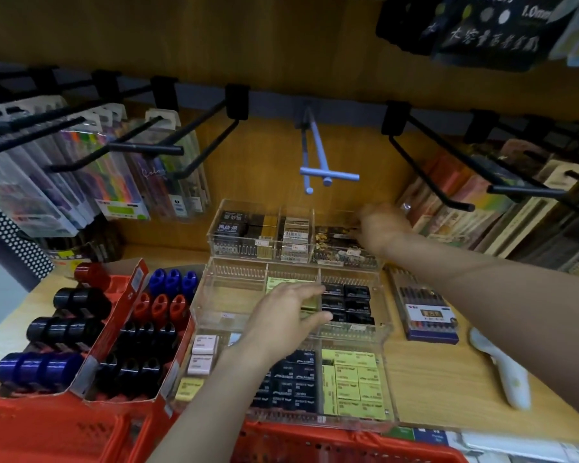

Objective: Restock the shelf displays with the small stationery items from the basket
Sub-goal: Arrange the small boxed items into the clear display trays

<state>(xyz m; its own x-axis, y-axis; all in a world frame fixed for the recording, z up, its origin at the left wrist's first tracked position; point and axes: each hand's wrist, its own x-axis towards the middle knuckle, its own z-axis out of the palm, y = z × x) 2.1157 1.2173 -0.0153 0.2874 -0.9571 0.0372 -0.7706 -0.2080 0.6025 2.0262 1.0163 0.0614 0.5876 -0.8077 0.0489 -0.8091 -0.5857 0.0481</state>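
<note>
I am on the placing step. My right hand (380, 225) is in the rear acrylic tray's (244, 240) right compartment; its grip is blurred, so I cannot tell. My left hand (286, 312) hovers, fingers relaxed, over the middle tray (229, 297). The red basket (64, 429) sits at the shelf edge. Next, I judge: seat the item, then return to the basket.

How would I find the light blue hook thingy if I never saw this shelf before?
Look at the brown wooden back wall above the clear acrylic trays of erasers. A grey rail runs across it with hooks sticking out toward you. The light blue hook hangs in the middle, straight above the trays; it is the only pale one, it is bare, and every neighbouring hook is black.
</note>
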